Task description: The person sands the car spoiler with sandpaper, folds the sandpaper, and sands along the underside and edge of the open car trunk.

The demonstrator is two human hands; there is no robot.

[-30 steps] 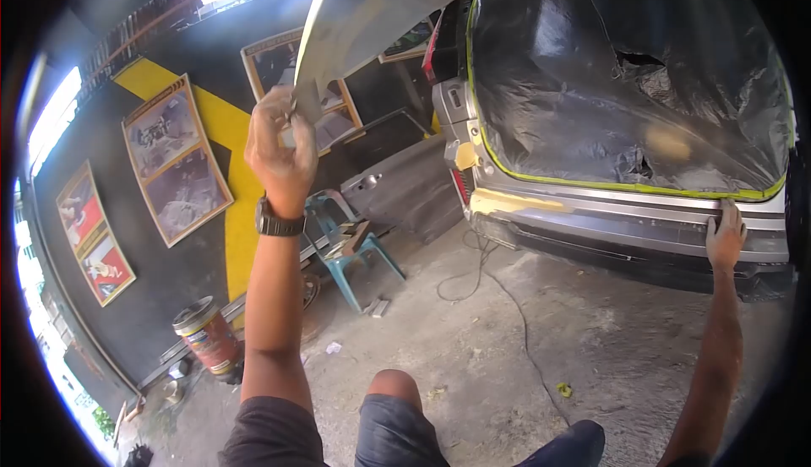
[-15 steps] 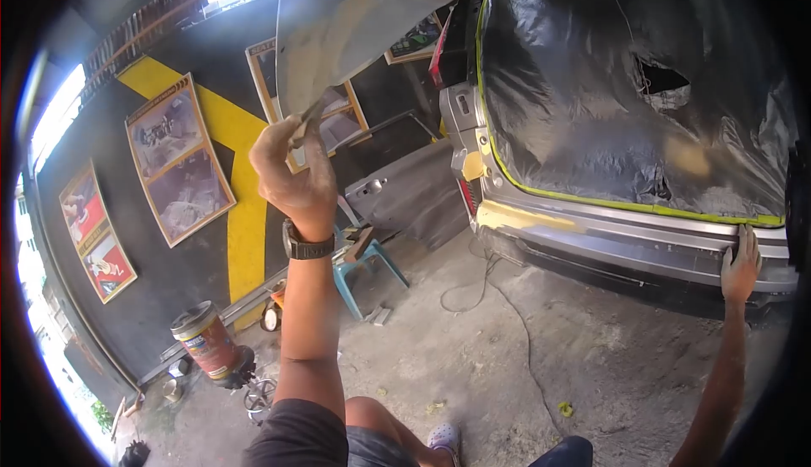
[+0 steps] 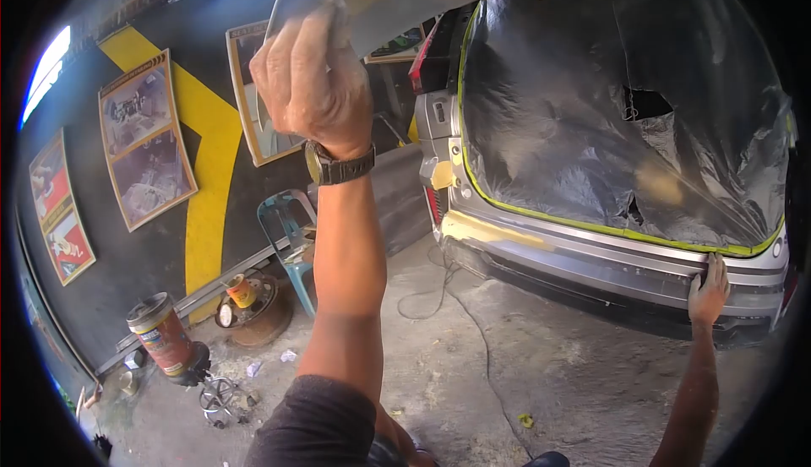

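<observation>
My left hand (image 3: 312, 78), with a watch on the wrist, is raised at the lower edge of the lifted tailgate (image 3: 397, 2). Its fingers are closed on a folded piece of sandpaper (image 3: 336, 13), pressed against or very near the panel; the exact contact is hard to see. Lower down at the right, my right hand (image 3: 708, 291) lies on the car's rear bumper (image 3: 591, 266), fingers stretched over the top edge and holding nothing. Dark plastic sheeting (image 3: 557, 129), edged with green tape, covers the rear opening above it.
A cable (image 3: 481, 332) runs across the concrete floor. At the left stand a blue plastic chair (image 3: 291, 230), a wheel rim (image 3: 262, 315) with a yellow can (image 3: 241, 291) on it, and a red-labelled bucket (image 3: 165, 336). Posters (image 3: 148, 138) hang on the dark wall.
My left hand has moved up with the sandpaper, from below the tailgate to its edge, its back now facing me. My right hand stays on the bumper. The view has shifted.
</observation>
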